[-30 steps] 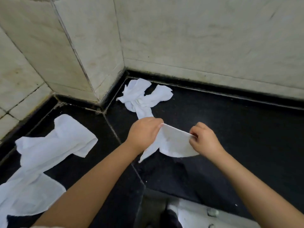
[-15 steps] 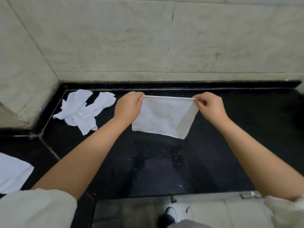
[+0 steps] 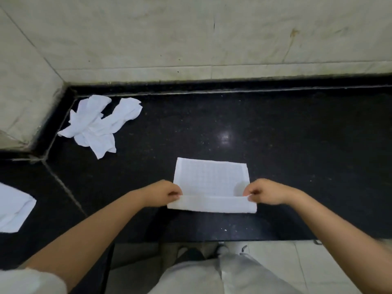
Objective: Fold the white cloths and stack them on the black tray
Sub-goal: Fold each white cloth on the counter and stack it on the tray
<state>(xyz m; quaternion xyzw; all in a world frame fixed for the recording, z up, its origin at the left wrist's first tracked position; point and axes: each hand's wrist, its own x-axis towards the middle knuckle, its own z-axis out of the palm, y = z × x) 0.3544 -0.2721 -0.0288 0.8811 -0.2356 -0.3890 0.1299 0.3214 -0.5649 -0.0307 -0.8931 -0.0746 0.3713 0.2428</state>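
Black speckled stone worktop (image 3: 275, 145) with a light glare, pale marble wall (image 3: 191, 35) behind, angled wall corner at left, pale tiled floor (image 3: 318, 262) below

The person wears a short white sleeve (image 3: 31, 281), pale grey trousers (image 3: 212, 274) and white shoes (image 3: 237, 248).

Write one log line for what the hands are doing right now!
left hand: pinches cloth | right hand: pinches cloth | cloth: flat on black counter, near edge folding over
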